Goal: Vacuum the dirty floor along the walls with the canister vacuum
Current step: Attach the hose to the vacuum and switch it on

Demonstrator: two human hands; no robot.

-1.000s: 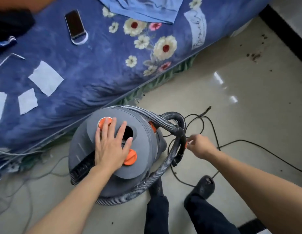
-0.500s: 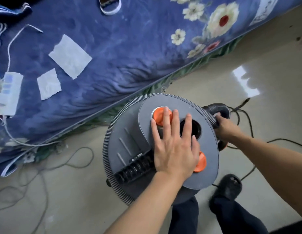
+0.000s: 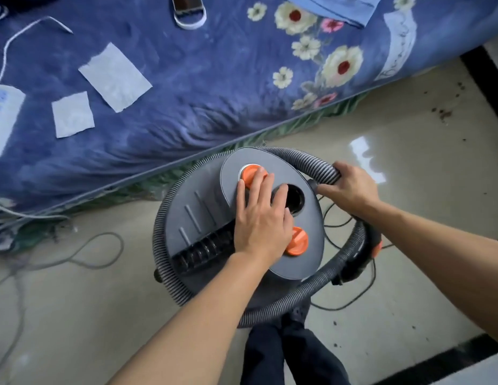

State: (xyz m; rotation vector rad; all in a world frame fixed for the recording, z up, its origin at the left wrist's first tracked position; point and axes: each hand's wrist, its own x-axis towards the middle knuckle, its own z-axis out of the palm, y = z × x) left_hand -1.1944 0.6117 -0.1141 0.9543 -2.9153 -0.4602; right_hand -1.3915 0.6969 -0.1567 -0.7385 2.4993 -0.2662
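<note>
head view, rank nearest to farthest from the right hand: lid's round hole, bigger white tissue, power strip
1. Round hole, in the vacuum lid, left of the right hand gripping the hose.
2. Bigger white tissue, on the bed, upper left.
3. Power strip, at the frame's far left edge.

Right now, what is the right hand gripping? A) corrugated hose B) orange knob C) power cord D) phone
A: the right hand curls round the grey corrugated hose beside the canister vacuum, while the left hand lies flat on its lid.
</note>
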